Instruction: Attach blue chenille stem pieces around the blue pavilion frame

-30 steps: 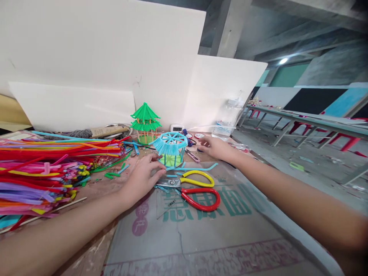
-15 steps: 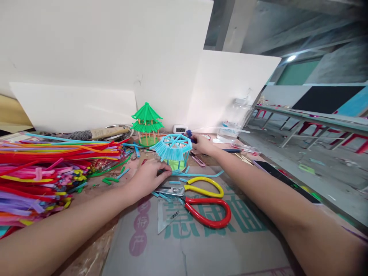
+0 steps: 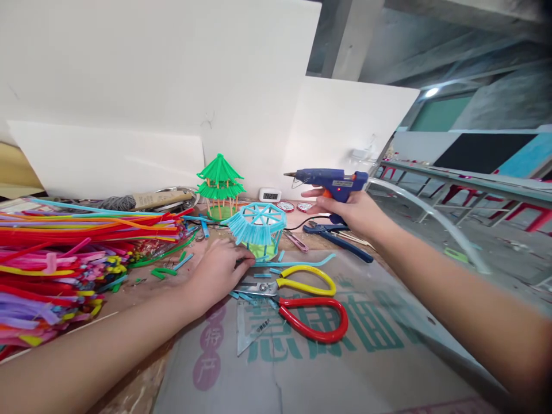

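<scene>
Up comes the glue gun (image 3: 330, 179), hoisted in the right hand's (image 3: 362, 211) grasp, so glue seems at the ready! The left hand (image 3: 219, 269) curls beside the light-blue pavilion (image 3: 255, 225), just right of its fingers; whether it's pinching anything, I can't tell.

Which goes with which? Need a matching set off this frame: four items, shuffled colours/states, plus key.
Items:
1. Glue gun
2. Scissors
3. Digital clock
4. Green model

Colours/states:
A. Two-tiered roof
B. White case
C. Held in the right hand
D. One yellow handle loop, one red

Pairs: 1-C, 2-D, 3-B, 4-A
</scene>
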`<state>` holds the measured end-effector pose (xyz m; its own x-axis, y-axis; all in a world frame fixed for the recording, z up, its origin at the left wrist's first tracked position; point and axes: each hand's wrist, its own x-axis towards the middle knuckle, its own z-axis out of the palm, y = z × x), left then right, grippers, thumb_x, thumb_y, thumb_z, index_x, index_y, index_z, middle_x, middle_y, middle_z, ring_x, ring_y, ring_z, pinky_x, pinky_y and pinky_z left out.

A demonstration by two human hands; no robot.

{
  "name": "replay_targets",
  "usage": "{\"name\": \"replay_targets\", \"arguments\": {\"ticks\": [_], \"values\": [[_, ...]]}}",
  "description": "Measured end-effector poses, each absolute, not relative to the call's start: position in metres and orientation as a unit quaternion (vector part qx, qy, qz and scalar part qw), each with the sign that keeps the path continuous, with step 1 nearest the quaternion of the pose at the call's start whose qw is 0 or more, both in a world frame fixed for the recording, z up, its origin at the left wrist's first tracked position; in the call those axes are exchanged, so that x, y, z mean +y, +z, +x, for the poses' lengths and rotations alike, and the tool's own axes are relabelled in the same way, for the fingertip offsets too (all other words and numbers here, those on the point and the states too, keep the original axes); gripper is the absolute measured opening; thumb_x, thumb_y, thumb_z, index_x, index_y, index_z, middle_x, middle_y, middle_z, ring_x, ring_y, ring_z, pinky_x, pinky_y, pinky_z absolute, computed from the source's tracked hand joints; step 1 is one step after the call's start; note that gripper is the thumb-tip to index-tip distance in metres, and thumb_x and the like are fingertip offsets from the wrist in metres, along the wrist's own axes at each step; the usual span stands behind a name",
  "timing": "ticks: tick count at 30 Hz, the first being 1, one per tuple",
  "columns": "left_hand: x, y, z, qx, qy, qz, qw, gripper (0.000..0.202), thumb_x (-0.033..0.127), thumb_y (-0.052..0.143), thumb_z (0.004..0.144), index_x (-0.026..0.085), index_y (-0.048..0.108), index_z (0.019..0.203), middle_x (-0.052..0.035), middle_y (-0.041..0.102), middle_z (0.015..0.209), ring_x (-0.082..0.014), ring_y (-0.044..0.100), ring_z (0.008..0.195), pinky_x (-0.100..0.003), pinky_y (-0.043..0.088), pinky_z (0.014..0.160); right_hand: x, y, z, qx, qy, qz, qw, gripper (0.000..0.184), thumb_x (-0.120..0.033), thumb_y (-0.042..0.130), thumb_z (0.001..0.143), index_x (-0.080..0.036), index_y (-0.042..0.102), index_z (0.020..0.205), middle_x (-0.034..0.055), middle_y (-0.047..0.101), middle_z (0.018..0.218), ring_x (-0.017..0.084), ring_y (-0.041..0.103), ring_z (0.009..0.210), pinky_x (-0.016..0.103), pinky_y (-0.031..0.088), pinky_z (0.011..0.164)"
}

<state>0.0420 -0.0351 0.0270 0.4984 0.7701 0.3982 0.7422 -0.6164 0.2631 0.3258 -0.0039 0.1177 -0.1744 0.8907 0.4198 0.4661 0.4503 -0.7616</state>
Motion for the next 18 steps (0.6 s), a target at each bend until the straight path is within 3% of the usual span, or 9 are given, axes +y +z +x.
{"name": "replay_targets", "arguments": {"ticks": [2,8,14,18], "values": [[-0.036,0.028,0.042,0.432,0.248,0.867,0.020,0.026,0.029,0.051,0.093,0.020,0.076,0.094,-0.0058,0.076,0.100,-0.0255,0.064,0.093,-0.038,0.044,0.083,-0.024,0.120,0.326,-0.754,0.249,-0.439,0.421,0.038,-0.049,0.068,0.079,-0.018,0.067,0.101,0.0066,0.072,0.090,0.022,0.069,0.081,0.036,0.053,0.080],[-0.037,0.030,0.042,0.437,0.237,0.868,0.004,0.027,0.030,0.050,0.093,0.022,0.076,0.092,-0.0056,0.076,0.098,-0.0248,0.063,0.091,-0.037,0.043,0.080,-0.052,0.112,0.326,-0.809,0.237,-0.439,0.310,0.041,-0.059,0.057,0.084,-0.019,0.067,0.079,0.0042,0.069,0.074,0.020,0.065,0.071,0.034,0.053,0.074],[-0.037,0.025,0.042,0.431,0.236,0.870,-0.034,0.027,0.031,0.051,0.093,0.023,0.076,0.093,-0.0055,0.076,0.096,-0.0247,0.061,0.088,-0.036,0.041,0.077,-0.051,0.107,0.323,-0.812,0.179,-0.478,0.283,0.042,-0.060,0.056,0.084,-0.022,0.072,0.078,0.0049,0.073,0.084,0.027,0.067,0.091,0.036,0.053,0.080],[-0.036,0.025,0.043,0.432,0.228,0.872,-0.031,0.027,0.031,0.051,0.094,0.023,0.076,0.093,-0.0055,0.076,0.094,-0.0248,0.061,0.088,-0.036,0.040,0.076,-0.051,0.108,0.324,-0.827,0.180,-0.457,0.275,0.041,-0.056,0.054,0.087,-0.019,0.070,0.078,0.0045,0.072,0.081,0.022,0.066,0.079,0.032,0.051,0.071]]}}
